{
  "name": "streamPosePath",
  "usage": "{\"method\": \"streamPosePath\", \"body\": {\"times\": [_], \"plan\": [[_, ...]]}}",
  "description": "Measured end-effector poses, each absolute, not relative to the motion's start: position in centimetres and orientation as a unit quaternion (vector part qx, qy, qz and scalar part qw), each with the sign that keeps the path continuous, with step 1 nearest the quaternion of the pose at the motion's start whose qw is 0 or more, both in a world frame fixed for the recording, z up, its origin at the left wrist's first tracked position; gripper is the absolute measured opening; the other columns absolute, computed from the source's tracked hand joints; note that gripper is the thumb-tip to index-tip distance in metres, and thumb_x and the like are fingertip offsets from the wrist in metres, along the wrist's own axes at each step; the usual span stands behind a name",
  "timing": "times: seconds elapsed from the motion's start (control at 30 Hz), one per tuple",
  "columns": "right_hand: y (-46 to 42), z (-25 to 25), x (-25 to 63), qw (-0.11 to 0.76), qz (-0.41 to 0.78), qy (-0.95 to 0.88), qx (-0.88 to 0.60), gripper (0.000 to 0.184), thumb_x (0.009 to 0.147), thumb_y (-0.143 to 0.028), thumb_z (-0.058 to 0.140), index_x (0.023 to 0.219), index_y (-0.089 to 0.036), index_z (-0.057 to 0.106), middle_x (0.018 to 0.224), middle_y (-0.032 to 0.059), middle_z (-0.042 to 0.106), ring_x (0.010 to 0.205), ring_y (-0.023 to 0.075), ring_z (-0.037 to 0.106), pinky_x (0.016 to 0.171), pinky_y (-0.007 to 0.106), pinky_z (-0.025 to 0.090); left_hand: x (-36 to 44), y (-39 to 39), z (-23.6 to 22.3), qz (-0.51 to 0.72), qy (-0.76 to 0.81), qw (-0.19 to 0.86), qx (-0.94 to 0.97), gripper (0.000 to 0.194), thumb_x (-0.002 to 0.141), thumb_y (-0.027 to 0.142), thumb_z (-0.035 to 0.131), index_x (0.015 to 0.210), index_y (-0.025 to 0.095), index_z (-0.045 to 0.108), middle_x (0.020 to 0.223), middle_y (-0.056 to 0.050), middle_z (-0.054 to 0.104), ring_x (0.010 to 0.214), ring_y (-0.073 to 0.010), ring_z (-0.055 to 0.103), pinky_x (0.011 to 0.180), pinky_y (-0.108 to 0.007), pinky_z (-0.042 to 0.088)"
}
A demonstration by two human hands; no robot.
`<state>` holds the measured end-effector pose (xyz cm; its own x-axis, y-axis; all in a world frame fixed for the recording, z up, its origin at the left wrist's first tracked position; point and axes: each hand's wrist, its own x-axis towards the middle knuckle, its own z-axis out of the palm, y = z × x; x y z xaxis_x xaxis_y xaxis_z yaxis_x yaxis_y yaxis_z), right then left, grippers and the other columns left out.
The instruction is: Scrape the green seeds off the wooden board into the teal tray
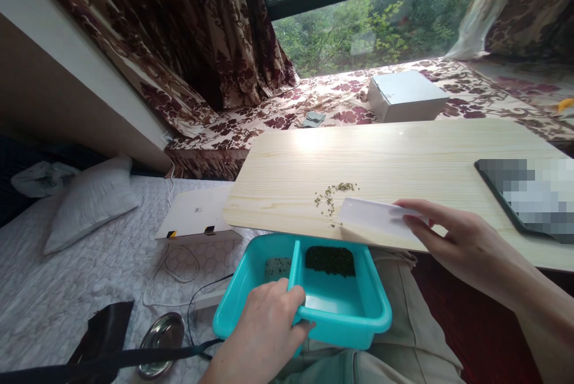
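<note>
Head view — left hand (268, 325) grips turquoise tray (345, 317), right hand (442, 231) a white piece (370, 216).

Left hand (272, 319): reaching forward, curling in a grip | right hand (443, 231): reaching leftward, pinching | right forearm (533, 300): slanting inward

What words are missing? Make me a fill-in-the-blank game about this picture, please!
1. The left hand grips the tub, which is split into ____ parts.
2. The white piece is in the person's ____ hand.
3. The dark pile lies in the tub's ____ part (left or right).
4. The leaves outside are coloured ____.

Missing words: two; right; right; green.
</note>
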<state>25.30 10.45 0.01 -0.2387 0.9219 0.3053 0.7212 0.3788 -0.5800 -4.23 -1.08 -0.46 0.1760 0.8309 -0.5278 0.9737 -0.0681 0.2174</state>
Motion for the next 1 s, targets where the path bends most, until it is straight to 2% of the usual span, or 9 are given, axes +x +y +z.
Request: {"method": "streamPosePath", "body": {"times": [0.23,0.53,1.0], "plan": [[10.2,0.1,25.3,0.303,0.172,-0.774,-0.529,0.031,0.089,-0.042,0.055,0.101,-0.025,0.078,0.082,0.0049,0.082,0.053,0.0205,0.068,0.052,0.032,0.053,-4.2,-1.0,-0.4,-0.138,0.629,0.266,0.717,0.007,0.093,0.029,0.071,0.094,0.024,0.067,0.100,-0.002,0.070,0.098,-0.0250,0.066,0.077,-0.032,0.045],[10.3,0.0,24.2,0.308,0.178,-0.773,-0.525,0.032,0.088,-0.038,0.053,0.101,-0.024,0.080,0.081,0.0062,0.082,0.057,0.0214,0.070,0.052,0.031,0.052,-4.2,-1.0,-0.3,-0.137,0.628,0.266,0.718,0.005,0.093,0.028,0.070,0.095,0.024,0.068,0.100,-0.002,0.070,0.098,-0.0244,0.066,0.079,-0.032,0.046],[10.1,0.1,24.1,0.298,0.198,-0.774,-0.523,0.032,0.089,-0.038,0.054,0.102,-0.025,0.079,0.084,0.0068,0.082,0.061,0.0231,0.073,0.058,0.033,0.057,-4.1,-1.0,0.0,-0.137,0.628,0.264,0.719,0.004,0.094,0.027,0.070,0.095,0.024,0.068,0.100,-0.002,0.070,0.097,-0.0246,0.066,0.078,-0.031,0.046]]}}
